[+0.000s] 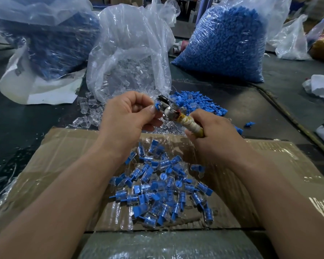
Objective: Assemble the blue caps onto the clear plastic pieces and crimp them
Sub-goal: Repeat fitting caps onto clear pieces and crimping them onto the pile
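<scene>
Dark, worn tabletop (269,101) fills the view, crowded with plastic bags. At its centre, the left hand (127,118) has its fingers curled. Its thumb and forefinger pinch a small clear plastic piece with a blue cap (158,107) and hold it against the shiny head of a metal crimping tool (167,107). The right hand (215,135) is wrapped in a fist round that tool's handle, which is bound in yellowish-white tape. The tool slants up and to the left, towards the pinched piece.

Both hands hover over the far edge of a flattened brown cardboard flap (54,156) covered in glossy clear tape. Below the wrists, on the cardboard, lies a loose heap of assembled clear pieces with blue caps (163,186).

Beyond the left hand, loose clear plastic pieces (91,111) spill from the mouth of a crumpled transparent bag (129,53). Just beyond the right hand is a small pile of loose blue caps (200,103), and behind it stands a tall clear bag packed with blue caps (226,43). At far left slumps another clear bag of darker blue parts (54,45), resting on a white sack (36,90). A white cloth (322,86) lies at the right edge.
</scene>
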A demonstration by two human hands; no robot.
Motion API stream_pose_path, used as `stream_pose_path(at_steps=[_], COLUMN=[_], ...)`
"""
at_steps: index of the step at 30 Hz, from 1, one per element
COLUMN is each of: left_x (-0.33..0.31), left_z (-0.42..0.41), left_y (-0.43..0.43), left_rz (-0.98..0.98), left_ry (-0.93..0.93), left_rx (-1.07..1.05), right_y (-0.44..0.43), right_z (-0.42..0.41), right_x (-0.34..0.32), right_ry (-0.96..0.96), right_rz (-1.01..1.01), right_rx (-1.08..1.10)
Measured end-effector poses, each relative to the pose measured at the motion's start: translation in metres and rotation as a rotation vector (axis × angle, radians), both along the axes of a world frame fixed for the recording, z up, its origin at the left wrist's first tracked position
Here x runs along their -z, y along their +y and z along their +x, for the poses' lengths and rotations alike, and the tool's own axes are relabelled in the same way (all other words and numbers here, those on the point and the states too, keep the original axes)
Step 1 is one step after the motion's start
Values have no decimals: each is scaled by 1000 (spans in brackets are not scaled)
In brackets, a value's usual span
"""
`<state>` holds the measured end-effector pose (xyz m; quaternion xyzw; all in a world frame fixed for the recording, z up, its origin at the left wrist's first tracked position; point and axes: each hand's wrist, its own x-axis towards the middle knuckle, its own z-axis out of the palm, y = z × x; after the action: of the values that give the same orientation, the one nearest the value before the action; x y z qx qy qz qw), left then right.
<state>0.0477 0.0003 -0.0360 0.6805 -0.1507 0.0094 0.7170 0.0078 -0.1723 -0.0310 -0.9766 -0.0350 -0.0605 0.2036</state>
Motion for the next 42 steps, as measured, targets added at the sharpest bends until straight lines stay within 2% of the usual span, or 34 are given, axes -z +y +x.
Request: stream_pose_path(at_steps=[9, 16, 20, 23, 26, 33, 36, 40, 42], left_x=[-1, -1, -4, -10, -11, -12, -9, -1, 3], left_z=[-1, 0, 1, -3, -9, -15, -9, 11, 17], left_y=[0, 1, 5, 8, 5, 1, 4, 16, 19], left_rz=[16, 28, -83, -75, 15, 132, 208, 208, 245], left_ry=[-12, 4, 76, 69, 78, 82, 86, 120, 118], left_rx=[-46, -63, -72, 63, 229, 350, 196, -297, -443], right_y=[3, 1, -9, -13, -13, -15, -17, -20, -21], right_z=[4, 4, 4, 2, 1, 5, 8, 9, 8], right_x=[3, 7, 5, 2, 1, 5, 6, 7, 6], right_ry=[-62, -85, -22, 9, 47, 123, 164, 198, 226], right_rz=[-61, -34, -85, -105, -97, -127, -163, -110, -95], right_rx=[23, 17, 16, -4, -7, -2, 15, 11, -5])
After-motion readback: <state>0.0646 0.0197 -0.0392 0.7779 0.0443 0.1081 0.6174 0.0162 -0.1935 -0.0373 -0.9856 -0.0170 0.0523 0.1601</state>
